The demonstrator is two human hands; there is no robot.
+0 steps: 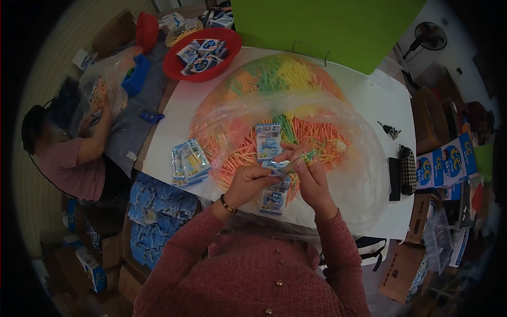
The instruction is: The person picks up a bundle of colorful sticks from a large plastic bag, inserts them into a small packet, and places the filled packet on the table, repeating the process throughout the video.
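Note:
My left hand (pixel 250 183) is closed on the edge of a small blue-and-white packet (pixel 278 170). Close beside it, my right hand (pixel 312 182) pinches a little bundle of thin green and pale sticks (pixel 308 157) at the packet's end. Whether the sticks are inside the packet cannot be made out. Under and in front of my hands lie another blue-and-white packet (pixel 269 141) and a stack of packets (pixel 273 199). Beyond them, a big clear plastic bag (pixel 364 153) spreads over the table, full of loose red, orange, green and yellow sticks (pixel 248 153).
At the left of the white table (pixel 168 127) lies a pile of filled packets (pixel 190 162). A red bowl (pixel 232 47) of packets stands behind. Keys (pixel 389 130) and a checked pouch (pixel 407 170) are at right. A co-worker (pixel 74 158) sits at left, near a box of blue packets (pixel 158 222).

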